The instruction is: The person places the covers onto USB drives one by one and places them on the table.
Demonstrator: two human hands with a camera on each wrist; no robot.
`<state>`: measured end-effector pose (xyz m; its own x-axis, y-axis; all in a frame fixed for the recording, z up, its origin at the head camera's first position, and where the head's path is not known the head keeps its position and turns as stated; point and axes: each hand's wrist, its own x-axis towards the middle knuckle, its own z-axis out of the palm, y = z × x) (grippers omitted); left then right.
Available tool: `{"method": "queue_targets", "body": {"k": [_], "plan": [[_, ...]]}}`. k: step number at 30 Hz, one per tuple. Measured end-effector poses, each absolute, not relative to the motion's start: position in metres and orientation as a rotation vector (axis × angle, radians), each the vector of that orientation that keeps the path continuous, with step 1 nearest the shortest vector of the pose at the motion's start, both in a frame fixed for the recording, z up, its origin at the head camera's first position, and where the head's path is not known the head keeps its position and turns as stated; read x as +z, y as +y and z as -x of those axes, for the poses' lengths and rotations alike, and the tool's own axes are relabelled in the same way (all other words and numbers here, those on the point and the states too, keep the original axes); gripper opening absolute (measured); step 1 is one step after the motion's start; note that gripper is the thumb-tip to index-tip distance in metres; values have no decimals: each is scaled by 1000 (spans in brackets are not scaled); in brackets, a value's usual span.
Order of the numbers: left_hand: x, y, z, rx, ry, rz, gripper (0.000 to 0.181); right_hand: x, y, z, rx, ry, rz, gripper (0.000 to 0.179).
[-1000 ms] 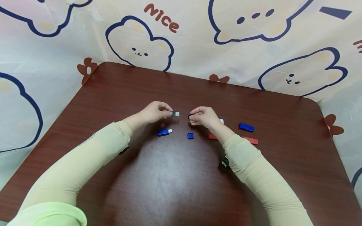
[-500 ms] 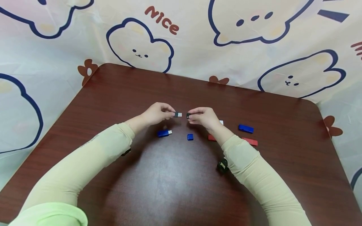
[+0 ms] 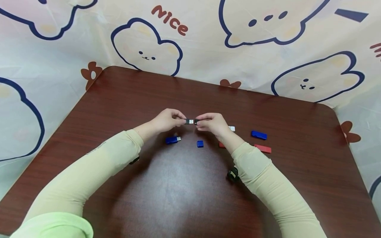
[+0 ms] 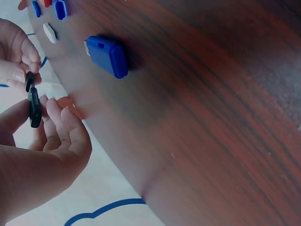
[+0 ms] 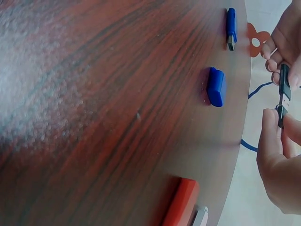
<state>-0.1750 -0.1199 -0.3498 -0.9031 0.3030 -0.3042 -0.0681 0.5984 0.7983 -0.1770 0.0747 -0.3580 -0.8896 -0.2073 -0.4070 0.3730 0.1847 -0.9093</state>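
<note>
Two hands, close together over the table point(image 3: 172, 191): L hand point(image 3: 167, 120) pinches a black USB stick point(image 3: 187, 121), metal plug point(image 3: 191, 121) bare; R hand point(image 3: 212, 124) pinches a small black cap point(image 3: 196, 122), at or just off the plug tip. Step looks like lining up cap w/ plug; next move prob. calls for straight aim. Nearer the body: uncapped blue USB stick point(image 3: 171, 140), blue cap point(image 3: 200, 144). To R: white piece point(image 3: 232, 128), 2nd blue stick point(image 3: 259, 135), red stick point(image 3: 263, 148); R wrist point(image 3: 233, 141) blocks part of another red piece point(image 3: 221, 144).

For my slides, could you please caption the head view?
Left hand pinches a black USB stick, right hand the cap facing it.
</note>
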Motion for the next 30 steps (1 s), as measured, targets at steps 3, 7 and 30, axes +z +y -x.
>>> {"method": "queue_targets", "body": {"k": [3, 7, 30], "plan": [[-350, -119, 175, 1237, 2411, -195, 22, -357, 74, 177, -1744, 2027, -160, 28], [-349, -117, 175, 1260, 2390, -187, 22, -356, 74, 177, -1736, 2024, -164, 30], [-350, -112, 175, 1257, 2384, -199, 22, -357, 71, 176, -1739, 2001, -146, 29]]}}
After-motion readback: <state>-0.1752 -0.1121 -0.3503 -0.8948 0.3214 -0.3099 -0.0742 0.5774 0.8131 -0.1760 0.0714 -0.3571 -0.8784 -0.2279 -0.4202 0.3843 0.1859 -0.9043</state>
